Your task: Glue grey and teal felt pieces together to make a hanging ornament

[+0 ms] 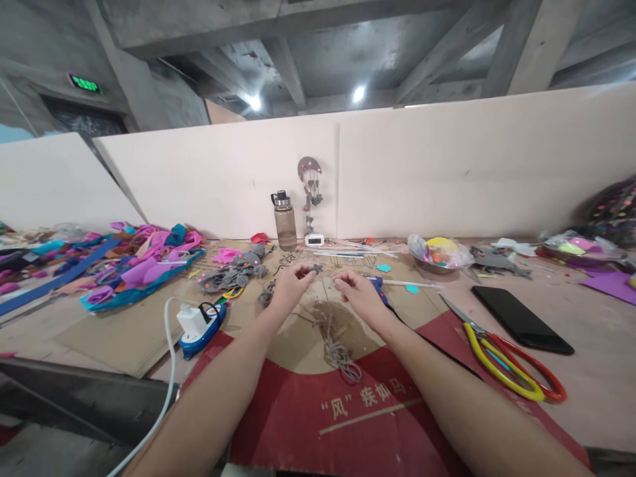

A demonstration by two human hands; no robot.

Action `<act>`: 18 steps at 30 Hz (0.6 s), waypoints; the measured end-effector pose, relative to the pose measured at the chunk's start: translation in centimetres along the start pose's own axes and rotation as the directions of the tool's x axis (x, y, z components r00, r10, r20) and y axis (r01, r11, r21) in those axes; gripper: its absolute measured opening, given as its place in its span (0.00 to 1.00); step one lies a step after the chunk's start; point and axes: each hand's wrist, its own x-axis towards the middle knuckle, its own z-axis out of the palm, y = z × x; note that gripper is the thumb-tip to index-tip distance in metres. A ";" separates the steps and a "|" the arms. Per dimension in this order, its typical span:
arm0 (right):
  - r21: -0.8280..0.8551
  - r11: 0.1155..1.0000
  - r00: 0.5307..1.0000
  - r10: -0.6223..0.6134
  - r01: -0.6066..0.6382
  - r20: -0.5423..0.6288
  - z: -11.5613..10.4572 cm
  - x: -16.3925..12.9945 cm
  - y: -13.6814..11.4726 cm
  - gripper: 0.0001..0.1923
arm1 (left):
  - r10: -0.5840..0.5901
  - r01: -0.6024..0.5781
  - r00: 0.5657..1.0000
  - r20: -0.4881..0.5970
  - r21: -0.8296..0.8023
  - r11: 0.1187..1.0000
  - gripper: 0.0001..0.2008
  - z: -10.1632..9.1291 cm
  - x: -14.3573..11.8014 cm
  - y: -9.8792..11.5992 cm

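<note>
My left hand point(291, 283) pinches a small grey felt piece point(316, 268); my right hand point(356, 291) curls loosely beside it, fingertips closed on thin grey cord point(338, 348) trailing near over bare cardboard point(303, 331) on the desk point(586, 344).

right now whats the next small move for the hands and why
Probably bring the right hand across to the small grey felt piece pinched in the left hand: the thin grey cord trails loose below, seemingly not yet attached.
</note>
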 end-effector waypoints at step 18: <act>-0.899 0.394 0.981 0.046 -0.192 -0.189 -18.6 -8.8 -1.6 0.12 | -0.134 0.141 0.990 0.044 -0.251 0.958 0.07 -0.1 0.5 -0.4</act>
